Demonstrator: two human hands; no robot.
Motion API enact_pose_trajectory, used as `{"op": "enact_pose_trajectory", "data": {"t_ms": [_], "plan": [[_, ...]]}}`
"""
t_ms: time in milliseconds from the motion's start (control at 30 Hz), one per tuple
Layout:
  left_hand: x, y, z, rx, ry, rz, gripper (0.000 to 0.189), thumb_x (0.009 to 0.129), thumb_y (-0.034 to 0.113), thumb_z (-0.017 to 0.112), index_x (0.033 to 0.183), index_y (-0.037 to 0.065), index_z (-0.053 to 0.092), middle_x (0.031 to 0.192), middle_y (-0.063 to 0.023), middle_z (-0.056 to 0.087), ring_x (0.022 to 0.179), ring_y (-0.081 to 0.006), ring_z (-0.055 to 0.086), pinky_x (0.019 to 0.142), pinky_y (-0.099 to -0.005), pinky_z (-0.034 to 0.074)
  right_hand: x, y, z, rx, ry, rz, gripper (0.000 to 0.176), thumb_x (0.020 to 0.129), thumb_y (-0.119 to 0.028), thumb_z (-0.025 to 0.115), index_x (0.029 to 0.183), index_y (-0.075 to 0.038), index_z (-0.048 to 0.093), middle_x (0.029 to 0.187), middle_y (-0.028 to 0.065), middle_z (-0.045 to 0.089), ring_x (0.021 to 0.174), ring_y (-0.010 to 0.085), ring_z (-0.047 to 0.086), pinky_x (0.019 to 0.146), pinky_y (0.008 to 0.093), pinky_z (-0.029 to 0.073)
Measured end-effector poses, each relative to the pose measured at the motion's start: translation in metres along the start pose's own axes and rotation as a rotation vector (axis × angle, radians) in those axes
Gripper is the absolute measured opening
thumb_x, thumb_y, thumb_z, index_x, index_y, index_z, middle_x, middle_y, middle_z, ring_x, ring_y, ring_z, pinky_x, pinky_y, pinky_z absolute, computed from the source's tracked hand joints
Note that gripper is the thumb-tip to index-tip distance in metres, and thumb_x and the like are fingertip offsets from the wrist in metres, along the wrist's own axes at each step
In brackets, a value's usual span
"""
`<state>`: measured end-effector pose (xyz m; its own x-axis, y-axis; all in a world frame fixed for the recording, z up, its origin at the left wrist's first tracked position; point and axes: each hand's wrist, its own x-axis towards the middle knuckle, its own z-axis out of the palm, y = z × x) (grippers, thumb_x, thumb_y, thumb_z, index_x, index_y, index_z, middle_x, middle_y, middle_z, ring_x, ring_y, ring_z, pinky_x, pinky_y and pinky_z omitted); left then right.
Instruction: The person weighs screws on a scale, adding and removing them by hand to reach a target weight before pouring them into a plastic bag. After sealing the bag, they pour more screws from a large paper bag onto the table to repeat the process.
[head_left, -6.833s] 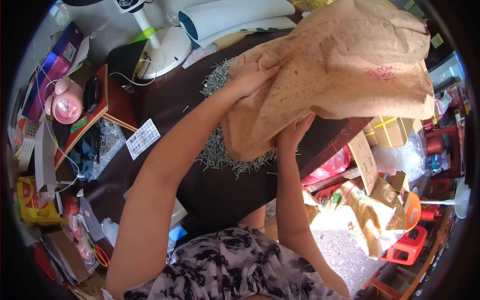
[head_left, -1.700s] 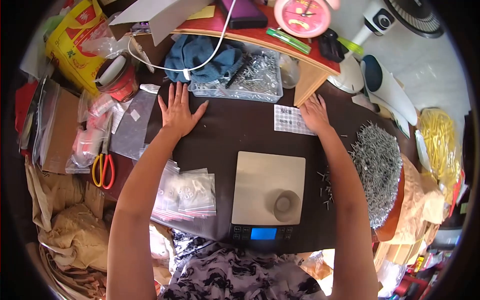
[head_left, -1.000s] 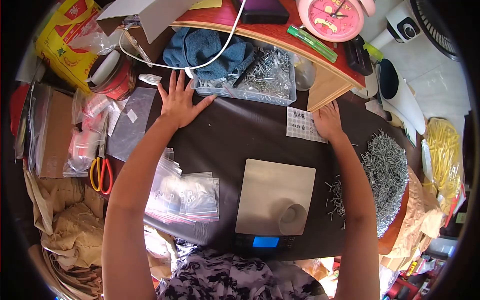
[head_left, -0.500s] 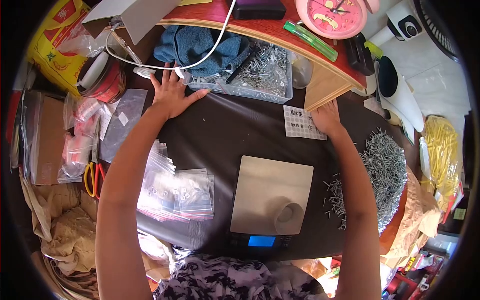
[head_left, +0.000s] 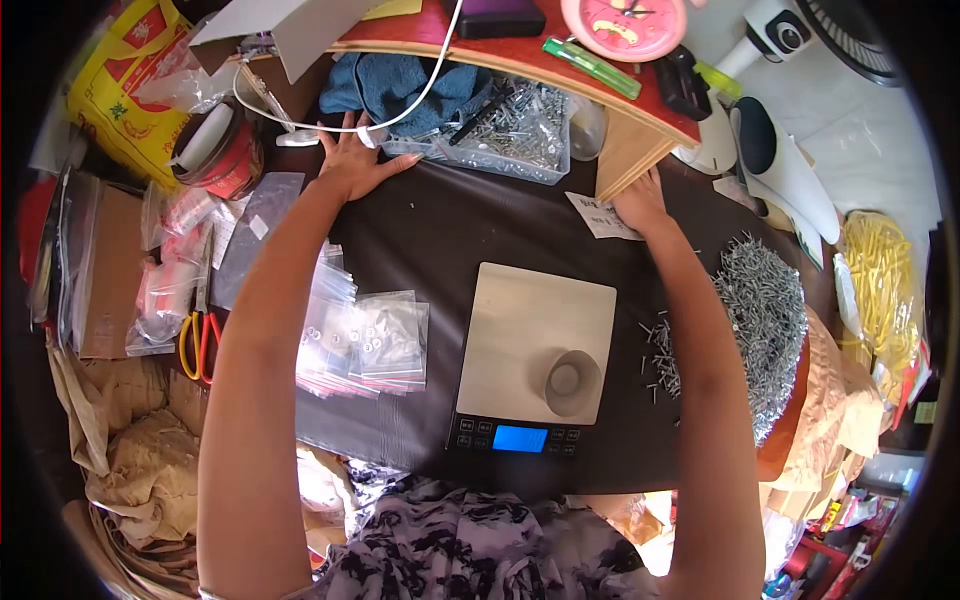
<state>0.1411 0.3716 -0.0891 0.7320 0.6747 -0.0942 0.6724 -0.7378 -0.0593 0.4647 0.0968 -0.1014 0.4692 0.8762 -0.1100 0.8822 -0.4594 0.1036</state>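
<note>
My left hand (head_left: 355,168) rests on the dark tabletop with fingers spread and thumb stretched out, against the near left side of a clear plastic box (head_left: 520,170). The box holds many loose screws (head_left: 530,125) and a blue cloth (head_left: 410,90) lies over its left part. My right hand (head_left: 642,205) lies beside the wooden side panel (head_left: 635,160), touching a slip of paper with handwriting (head_left: 600,215). Its fingers point away from me, partly hidden by the panel. Between my forearms sits a kitchen scale (head_left: 515,320) with a lit blue display and a small round cup (head_left: 572,385) on it.
A heap of screws (head_left: 760,330) lies right of my right forearm. Small zip bags (head_left: 365,345) lie beside my left forearm, with scissors (head_left: 198,345) further left. A red shelf (head_left: 500,55) carries a pink clock (head_left: 625,25) and a green cutter (head_left: 592,68). A white cable (head_left: 420,95) hangs in front.
The whole view has shifted, so the scale, bags and hands appear higher. The paper by my right hand now looks more tilted. Both hands keep nearly the same places on the table.
</note>
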Motion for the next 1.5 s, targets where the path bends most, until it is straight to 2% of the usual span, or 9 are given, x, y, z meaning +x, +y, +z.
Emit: {"op": "enact_pose_trajectory", "data": {"t_ms": [367, 500, 633, 667, 733, 900, 1033, 1200, 1500], "plan": [[-0.01, 0.002, 0.001, -0.116, 0.093, 0.005, 0.101, 0.076, 0.081, 0.039, 0.142, 0.005, 0.036, 0.152, -0.0179, 0.023, 0.142, -0.0366, 0.014, 0.109, -0.0648, 0.002, -0.042, -0.01, -0.021, 0.257, -0.013, 0.006, 0.059, 0.092, -0.032, 0.041, 0.144, -0.006, 0.03, 0.153, 0.0066, 0.026, 0.143, 0.0275, 0.017, 0.114, 0.0482, 0.013], [-0.023, 0.002, 0.002, -0.012, 0.079, -0.017, 0.098, 0.082, 0.077, 0.034, 0.147, 0.003, 0.023, 0.155, -0.0176, 0.015, 0.143, -0.0359, 0.01, 0.11, -0.0623, 0.001, -0.061, 0.006, -0.048, 0.968, 0.023, -0.242, 0.072, 0.083, -0.019, 0.064, 0.143, -0.002, 0.03, 0.153, 0.0192, 0.022, 0.139, 0.0282, 0.029, 0.11, 0.0398, 0.027], [-0.058, 0.025, -0.046, 0.138, 0.086, -0.031, 0.055, 0.089, 0.047, 0.054, 0.111, -0.003, 0.06, 0.122, -0.0222, 0.057, 0.121, -0.0324, 0.051, 0.1, -0.0594, 0.033, -0.062, -0.025, -0.069, 1.255, 0.223, -0.081, 0.058, 0.084, -0.02, 0.065, 0.134, 0.001, 0.042, 0.122, 0.0194, 0.059, 0.101, 0.022, 0.064, 0.084, 0.0333, 0.05], [-0.069, 0.038, -0.049, 0.114, 0.286, 0.047, 0.031, 0.086, 0.034, 0.062, 0.082, 0.003, 0.066, 0.086, -0.0127, 0.069, 0.087, -0.0261, 0.068, 0.08, -0.047, 0.051, -0.057, -0.028, -0.069, 1.141, 0.287, 0.041, 0.043, 0.086, -0.022, 0.062, 0.119, 0.003, 0.053, 0.099, 0.0187, 0.068, 0.094, 0.027, 0.067, 0.081, 0.0368, 0.051], [-0.084, 0.076, -0.061, -0.071, 0.485, 0.307, 0.025, 0.085, 0.026, 0.06, 0.073, 0.005, 0.066, 0.067, -0.0156, 0.065, 0.06, -0.0309, 0.066, 0.058, -0.041, 0.055, -0.049, -0.032, -0.069, 1.004, 0.318, 0.115, 0.038, 0.086, -0.022, 0.06, 0.113, 0.003, 0.056, 0.092, 0.0205, 0.068, 0.089, 0.0331, 0.067, 0.079, 0.0393, 0.051], [-0.072, 0.194, -0.041, -0.771, 0.221, 0.776, 0.029, 0.084, -0.003, 0.049, 0.112, -0.008, 0.052, 0.1, -0.03, 0.06, 0.091, -0.0448, 0.059, 0.079, -0.0483, 0.049, -0.05, -0.038, -0.1, 0.734, 0.39, 0.123, 0.039, 0.08, -0.032, 0.063, 0.093, 0.005, 0.064, 0.08, 0.0254, 0.065, 0.084, 0.0416, 0.064, 0.075, 0.0444, 0.052], [-0.031, 0.241, -0.022, -0.627, 0.203, 0.584, 0.028, 0.075, -0.008, 0.049, 0.102, -0.013, 0.051, 0.101, -0.034, 0.056, 0.103, -0.0463, 0.055, 0.082, -0.0465, 0.048, -0.043, -0.037, -0.105, 0.717, 0.393, 0.219, 0.038, 0.077, -0.032, 0.065, 0.083, 0.005, 0.066, 0.081, 0.0281, 0.064, 0.084, 0.042, 0.063, 0.076, 0.0451, 0.052], [-0.016, 0.259, -0.004, -0.365, 0.206, 0.538, 0.041, 0.078, 0.004, 0.051, 0.113, -0.016, 0.046, 0.131, -0.0372, 0.039, 0.128, -0.0509, 0.035, 0.107, -0.0519, 0.03, -0.031, -0.033, -0.098, 0.757, 0.403, 0.193, 0.038, 0.076, -0.03, 0.066, 0.082, 0.008, 0.066, 0.081, 0.0292, 0.064, 0.084, 0.0417, 0.064, 0.077, 0.0444, 0.052], [-0.006, 0.267, -0.017, -0.298, -0.059, 0.455, 0.065, 0.09, 0.026, 0.033, 0.139, -0.017, 0.022, 0.149, -0.0319, 0.018, 0.14, -0.0438, 0.016, 0.116, -0.0458, 0.014, -0.026, -0.026, -0.109, 0.763, 0.376, 0.206, 0.04, 0.074, -0.031, 0.066, 0.076, 0.009, 0.065, 0.077, 0.0289, 0.063, 0.08, 0.0418, 0.064, 0.075, 0.0443, 0.052]]}}
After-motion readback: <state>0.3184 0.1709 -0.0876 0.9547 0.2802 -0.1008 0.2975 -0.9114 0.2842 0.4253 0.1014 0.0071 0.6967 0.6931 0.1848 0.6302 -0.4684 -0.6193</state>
